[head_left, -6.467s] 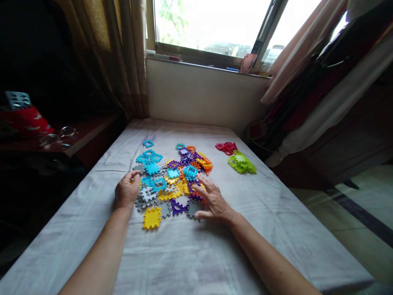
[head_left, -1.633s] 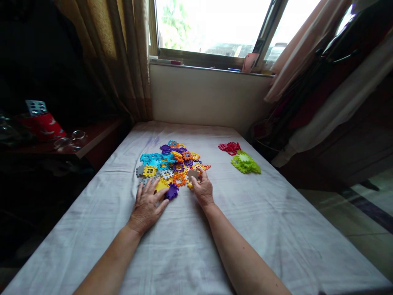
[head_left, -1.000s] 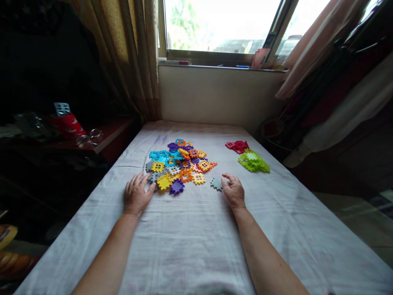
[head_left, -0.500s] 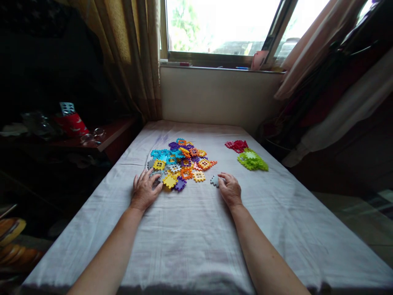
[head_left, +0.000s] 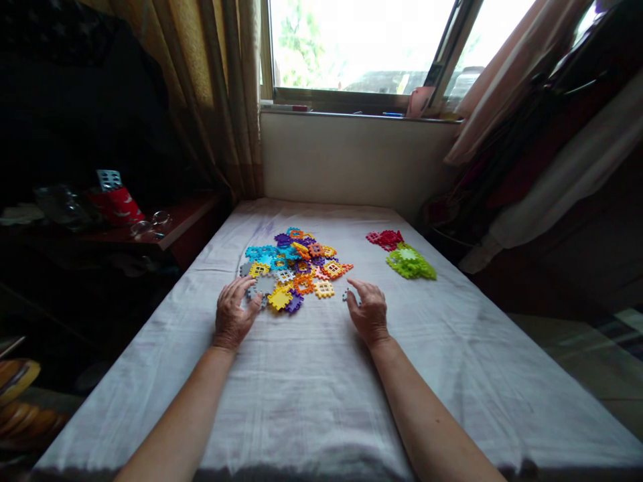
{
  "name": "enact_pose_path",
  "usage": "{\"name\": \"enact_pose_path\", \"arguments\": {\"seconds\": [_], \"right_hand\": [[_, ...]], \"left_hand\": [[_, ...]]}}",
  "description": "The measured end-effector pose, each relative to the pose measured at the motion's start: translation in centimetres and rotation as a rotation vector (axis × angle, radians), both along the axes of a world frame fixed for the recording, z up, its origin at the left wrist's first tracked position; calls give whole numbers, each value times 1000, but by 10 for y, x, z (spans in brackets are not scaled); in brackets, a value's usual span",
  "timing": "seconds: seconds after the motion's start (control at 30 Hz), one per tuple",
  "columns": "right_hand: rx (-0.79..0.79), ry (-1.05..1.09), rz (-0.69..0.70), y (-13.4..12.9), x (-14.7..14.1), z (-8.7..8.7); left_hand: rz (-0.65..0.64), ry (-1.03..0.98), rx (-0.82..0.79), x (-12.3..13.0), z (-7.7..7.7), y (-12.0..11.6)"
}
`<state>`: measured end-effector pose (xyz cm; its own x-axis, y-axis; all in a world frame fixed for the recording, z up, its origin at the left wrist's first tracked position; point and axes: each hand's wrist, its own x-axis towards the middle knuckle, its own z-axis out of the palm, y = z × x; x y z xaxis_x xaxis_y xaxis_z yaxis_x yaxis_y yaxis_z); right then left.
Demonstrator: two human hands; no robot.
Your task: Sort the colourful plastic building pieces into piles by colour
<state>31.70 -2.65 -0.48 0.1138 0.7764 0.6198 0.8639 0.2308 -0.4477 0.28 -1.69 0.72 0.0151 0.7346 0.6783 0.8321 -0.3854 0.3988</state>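
Note:
Plastic interlocking tiles with notched edges lie in a mixed heap on the table. At the heap's near left, my left hand (head_left: 234, 313) rests with thumb and fingers apart around the edge of a grey tile (head_left: 263, 286). A yellow tile (head_left: 280, 298) and a purple tile (head_left: 295, 302) lie to the right of its thumb. My right hand (head_left: 370, 309) is right of the heap, its fingers curved and apart from the thumb. Under it, mostly covered, a small grey tile (head_left: 345, 294) shows its edge. Whether the right fingers touch this tile is unclear.
Farther right lie a red tile pile (head_left: 389, 239) and a lime-green tile pile (head_left: 412, 262). A pale cloth covers the table (head_left: 301, 395). Left of it, a dark side desk (head_left: 193, 217) holds a red container (head_left: 118, 204) and glasses (head_left: 151, 226). Clothes hang at right.
My right hand has shifted slightly left, over the grey tile, and its thumb has spread from the fingers. At the left hand, more of a grey tile shows as the thumb has drawn back slightly.

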Motion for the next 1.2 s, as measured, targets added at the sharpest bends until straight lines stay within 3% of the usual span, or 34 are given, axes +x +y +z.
{"name": "enact_pose_path", "arguments": {"seconds": [0.23, 0.47, 0.53, 0.6, 0.7, 0.77, 0.9, 1.07, 1.2], "right_hand": [[62, -225, 325, -15, -49, 16], [37, -167, 419, -18, -53, 18], [36, -51, 365, -12, -43, 14], [-1, 103, 219, -4, -26, 8], [-144, 285, -24, 6, 8, 1], [-249, 320, -114, 9, 27, -1], [-337, 243, -226, 10, 46, -4], [-310, 28, -302, 5, 41, -3], [-265, -142, -209, 1, 19, 2]], "left_hand": [[-225, 78, -27, 38, -3, -17], [-299, 161, -127, 39, -9, -16], [-278, 192, -147, 39, -11, -15], [-264, 243, -161, 40, -12, -16], [-257, 303, -187, 44, -12, -18], [-241, 307, -204, 45, -11, -19], [-197, 293, -214, 44, -9, -18], [-152, 280, -185, 40, -10, -17], [-136, 265, -193, 38, -11, -17]]}}
